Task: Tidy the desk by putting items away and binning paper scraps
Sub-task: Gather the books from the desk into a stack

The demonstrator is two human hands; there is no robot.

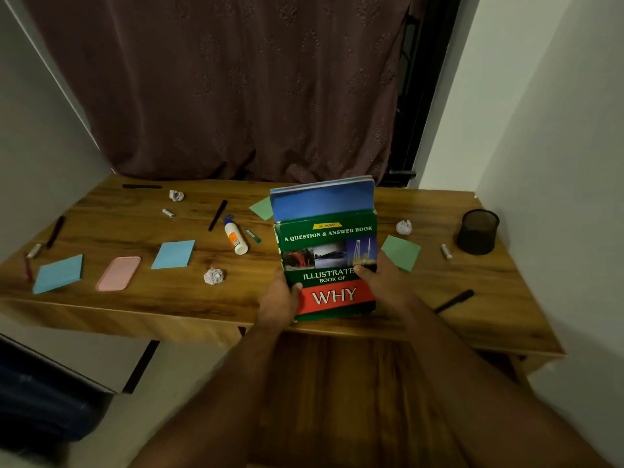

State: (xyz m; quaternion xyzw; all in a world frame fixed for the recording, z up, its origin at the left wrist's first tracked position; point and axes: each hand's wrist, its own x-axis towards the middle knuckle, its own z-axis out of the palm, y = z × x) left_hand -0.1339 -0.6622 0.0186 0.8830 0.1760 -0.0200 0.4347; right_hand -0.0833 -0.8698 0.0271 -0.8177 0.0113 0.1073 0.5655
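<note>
Wooden desk (pixel 189 305) spreads under a curtain; both hands clasp the green book (pixel 329 265) upright at its near-centre edge, long axis toward twelve o'clock, left hand (pixel 280 298) at eight, right hand (pixel 383 282) at four, equally near.

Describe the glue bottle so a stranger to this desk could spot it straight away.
Start at the wooden desk and find the green book held upright in both hands. Just left of it the glue bottle lies on its side. It alone is white with an orange label and blue cap; the pens nearby are thin and dark.
</note>
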